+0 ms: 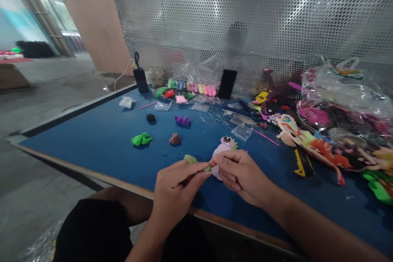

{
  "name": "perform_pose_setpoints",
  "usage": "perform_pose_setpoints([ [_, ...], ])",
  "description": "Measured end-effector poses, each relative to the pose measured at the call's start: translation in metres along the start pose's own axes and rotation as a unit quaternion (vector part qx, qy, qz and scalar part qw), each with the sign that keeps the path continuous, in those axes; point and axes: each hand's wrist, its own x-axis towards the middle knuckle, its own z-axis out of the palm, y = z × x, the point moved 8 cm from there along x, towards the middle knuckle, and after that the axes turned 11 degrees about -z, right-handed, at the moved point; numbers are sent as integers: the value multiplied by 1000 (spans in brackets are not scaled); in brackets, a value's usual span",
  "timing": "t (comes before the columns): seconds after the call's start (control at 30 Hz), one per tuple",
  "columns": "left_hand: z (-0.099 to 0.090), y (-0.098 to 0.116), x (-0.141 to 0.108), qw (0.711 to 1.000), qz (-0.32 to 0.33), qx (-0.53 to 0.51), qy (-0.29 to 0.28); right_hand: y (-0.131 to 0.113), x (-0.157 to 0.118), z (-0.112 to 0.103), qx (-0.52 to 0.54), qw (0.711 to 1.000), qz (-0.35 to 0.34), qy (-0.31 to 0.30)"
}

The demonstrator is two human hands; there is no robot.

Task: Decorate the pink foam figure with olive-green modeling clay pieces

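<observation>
My left hand [181,184] is closed around a lump of olive-green modelling clay [190,159], part of which shows between thumb and forefinger. Against that end of the clay, my right hand [238,174] has its thumb and forefinger pinched together; whatever is between them is hidden. Just behind the right fingers is a pale pink clay figure [218,149] with one big dark eye and yellow-green spikes. The right hand covers part of it. Beyond my hands lie a brown clay lump [175,139], a bright green one [141,139], a purple one [182,121] and a black one [150,118].
Bagged coloured clay [192,88] and a dark upright phone-like slab [227,84] stand along the perforated metal screen [184,8]. At right, a black-and-yellow cutter [302,163] lies beside piled clay figures [310,135] and plastic bags [344,86]. A black device [141,80] stands back left.
</observation>
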Motion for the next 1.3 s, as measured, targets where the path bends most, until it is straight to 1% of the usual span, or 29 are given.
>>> perform_pose_setpoints([
  [0.13,1,1,1,1000,-4,12,5,2,-1,3,-13,999,12,-31],
  [0.27,2,2,2,1000,-8,18,-3,3,-1,4,-4,999,25,-36],
  [0.5,3,5,0,1000,14,-3,-15,6,-2,9,29,996,53,-69],
  [0.63,4,3,-3,999,23,-10,-25,10,-2,8,33,994,77,-69],
  [0.77,3,1,-5,999,32,-10,-14,13,-1,6,17,994,84,-74],
  [0.87,4,2,-4,999,35,-2,-8,12,-1,4,2,994,78,-78],
  [1.03,8,7,-1,999,40,23,-20,8,-1,2,-53,993,54,-88],
  [1.1,9,7,0,998,42,29,-31,6,-1,0,-77,993,41,-80],
  [1.2,9,7,-1,998,39,21,-42,4,1,-4,-93,994,21,-50],
  [1.3,8,5,-2,999,34,22,-31,4,2,-6,-99,994,12,-37],
])
